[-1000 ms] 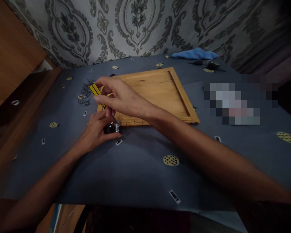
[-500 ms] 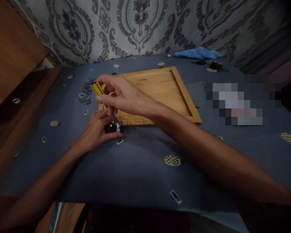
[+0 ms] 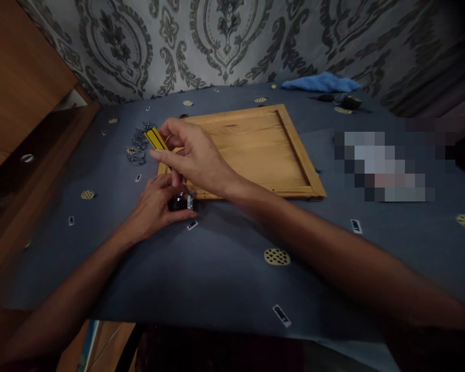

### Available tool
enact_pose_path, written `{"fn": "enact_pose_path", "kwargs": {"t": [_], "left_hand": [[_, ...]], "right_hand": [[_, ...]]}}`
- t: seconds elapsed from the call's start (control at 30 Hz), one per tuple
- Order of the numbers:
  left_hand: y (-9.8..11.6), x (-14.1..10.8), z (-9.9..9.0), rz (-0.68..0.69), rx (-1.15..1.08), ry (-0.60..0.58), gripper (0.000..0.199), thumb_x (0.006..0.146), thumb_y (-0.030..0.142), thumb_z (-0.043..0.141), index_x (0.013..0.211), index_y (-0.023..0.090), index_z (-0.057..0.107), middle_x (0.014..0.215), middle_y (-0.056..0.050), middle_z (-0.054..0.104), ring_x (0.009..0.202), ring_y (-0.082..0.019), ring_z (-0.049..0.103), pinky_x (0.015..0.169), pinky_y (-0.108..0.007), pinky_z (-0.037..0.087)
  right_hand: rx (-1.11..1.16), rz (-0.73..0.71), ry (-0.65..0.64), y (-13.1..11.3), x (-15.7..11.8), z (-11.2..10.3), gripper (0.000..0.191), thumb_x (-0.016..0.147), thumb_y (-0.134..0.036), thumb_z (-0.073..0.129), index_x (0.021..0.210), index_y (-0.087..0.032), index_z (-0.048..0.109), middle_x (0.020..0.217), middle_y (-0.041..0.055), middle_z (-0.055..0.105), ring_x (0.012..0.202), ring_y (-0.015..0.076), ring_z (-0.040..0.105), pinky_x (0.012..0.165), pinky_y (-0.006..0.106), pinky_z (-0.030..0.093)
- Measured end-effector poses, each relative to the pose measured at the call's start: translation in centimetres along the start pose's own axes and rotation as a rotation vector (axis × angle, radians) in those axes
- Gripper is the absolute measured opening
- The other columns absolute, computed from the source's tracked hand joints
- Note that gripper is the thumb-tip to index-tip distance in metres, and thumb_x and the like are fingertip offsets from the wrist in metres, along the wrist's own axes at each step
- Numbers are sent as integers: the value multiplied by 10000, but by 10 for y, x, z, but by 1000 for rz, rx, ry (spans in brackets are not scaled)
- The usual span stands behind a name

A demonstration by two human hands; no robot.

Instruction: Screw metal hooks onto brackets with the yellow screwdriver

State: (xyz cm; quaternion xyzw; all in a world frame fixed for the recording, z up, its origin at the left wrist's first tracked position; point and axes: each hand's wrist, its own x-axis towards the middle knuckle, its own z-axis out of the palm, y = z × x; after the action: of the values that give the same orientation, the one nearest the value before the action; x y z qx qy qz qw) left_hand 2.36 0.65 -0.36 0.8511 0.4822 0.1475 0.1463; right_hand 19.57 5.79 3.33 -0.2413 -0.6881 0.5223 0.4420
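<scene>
My right hand [image 3: 196, 155] is closed round a screwdriver with a yellow and black handle [image 3: 156, 140]. The handle leans up to the left, and its shaft runs down to a small shiny metal fitting [image 3: 189, 201] at the near left corner of a wooden framed panel [image 3: 251, 150]. My left hand [image 3: 153, 209] grips this fitting between thumb and fingers, against the panel's near edge. The fingers hide part of the fitting, and the exact spot of the screwdriver's tip is hard to make out.
Several metal pieces [image 3: 137, 150] lie left of the panel. At the back right are a blue cloth [image 3: 321, 82] and a dark tool [image 3: 346, 101]. A blurred-out item [image 3: 383, 165] is on the right. Wooden furniture [image 3: 23, 77] stands at the left.
The view has shifted slightly. My right wrist and forearm have dropped a little and turned, while the screwdriver stays at the fitting. My left hand keeps its hold.
</scene>
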Motion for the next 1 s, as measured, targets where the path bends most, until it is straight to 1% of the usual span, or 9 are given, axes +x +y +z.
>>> {"fn": "enact_pose_path", "kwargs": {"t": [0.2,0.3,0.37,0.43,0.53,0.63,0.73,0.83,1.0], "left_hand": [[1,1,1,-19,51,-1,473,864,588,854,1144,210,817,1149,-102,703,1136,-343,628,1024,-502,531],[2,1,1,-20,76,3,451,863,560,866,1151,215,820,1108,-93,687,1107,-333,630,992,-476,537],[3,0,1,-24,85,6,442,862,553,871,1148,221,818,1103,-89,680,1093,-330,634,980,-470,539],[3,0,1,-26,89,13,445,853,553,881,1145,225,816,1119,-91,683,1092,-332,636,981,-475,540],[1,0,2,-5,70,16,447,869,563,864,1168,235,810,1158,-94,698,1128,-339,636,1013,-484,539],[0,0,1,16,28,23,471,887,602,829,1181,234,807,1180,-98,704,1158,-343,634,1052,-501,536],[0,0,0,7,-19,13,478,889,634,808,1141,228,815,1158,-100,704,1142,-342,641,1061,-518,539],[0,-1,0,-8,-43,5,471,889,647,801,1118,235,817,1137,-94,706,1136,-344,646,1071,-533,533],[-1,-1,2,-11,-54,21,508,878,678,798,1146,246,809,1221,-105,707,1181,-365,644,1076,-546,520]], "right_hand": [[11,-3,-10,4,2,1,269,1012,-129,658,922,-235,427,802,-81,587,464,54,571,431,195,428],[8,-7,-68,3,3,-3,219,1042,-152,620,951,-229,437,798,-75,593,516,59,608,460,167,461],[2,-1,-126,0,4,-7,193,1066,-131,564,937,-217,449,791,-67,592,545,59,646,473,148,488],[-5,16,-183,-5,5,-11,232,1084,-114,523,883,-206,453,760,-63,568,560,72,684,473,149,514],[-35,48,-224,-7,10,-13,285,1084,-132,555,821,-194,462,732,-60,552,536,83,685,457,164,513],[-87,41,-192,-2,15,-9,234,1049,-112,603,857,-183,491,706,-69,581,483,61,626,432,149,438],[-111,20,-152,5,19,-2,211,1011,-90,637,903,-184,481,717,-87,570,487,43,590,448,137,385],[-116,11,-127,8,21,1,253,991,-73,649,889,-194,450,743,-95,530,478,28,560,455,145,373],[-114,27,-107,7,19,-2,307,994,-68,636,854,-222,410,698,-101,510,442,50,561,418,184,373]]}}
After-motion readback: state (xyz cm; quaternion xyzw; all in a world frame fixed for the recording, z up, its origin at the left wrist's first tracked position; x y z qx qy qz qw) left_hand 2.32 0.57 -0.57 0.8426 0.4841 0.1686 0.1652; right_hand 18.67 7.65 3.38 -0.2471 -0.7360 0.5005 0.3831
